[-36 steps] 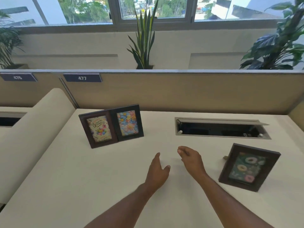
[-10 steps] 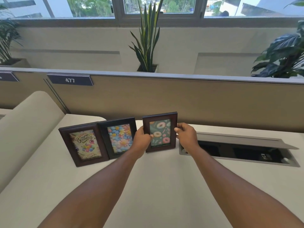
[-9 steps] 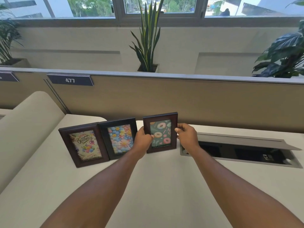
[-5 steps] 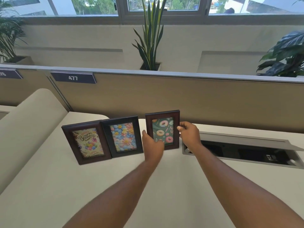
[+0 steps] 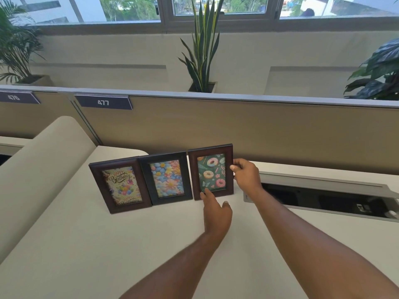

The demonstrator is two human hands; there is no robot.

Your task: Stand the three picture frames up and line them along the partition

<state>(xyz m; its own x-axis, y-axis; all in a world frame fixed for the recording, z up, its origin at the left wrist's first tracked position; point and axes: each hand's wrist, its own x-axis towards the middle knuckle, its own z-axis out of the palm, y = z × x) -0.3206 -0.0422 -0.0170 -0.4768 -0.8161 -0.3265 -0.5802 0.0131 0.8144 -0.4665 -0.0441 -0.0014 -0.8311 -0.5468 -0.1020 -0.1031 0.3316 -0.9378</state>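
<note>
Three picture frames stand upright in a row on the cream desk, in front of the tan partition [image 5: 237, 130]. At the left is the brown birthday frame [image 5: 121, 185], in the middle the black flower frame [image 5: 166, 178], at the right the brown donut frame [image 5: 212, 171]. My right hand [image 5: 246, 176] pinches the donut frame's right edge. My left hand [image 5: 216, 214] lies in front of that frame, fingers apart, with one fingertip touching its bottom edge.
An open cable tray [image 5: 323, 198] with a raised grey lid is sunk into the desk right of the frames. A rounded cream divider [image 5: 41, 169] rises at the left. Potted plants [image 5: 201, 50] stand beyond the partition, which carries the label 477 [image 5: 103, 102].
The donut frame was carried from the right of the desk to beside the flower frame. My left hand has let go of its left edge and dropped to its bottom edge.
</note>
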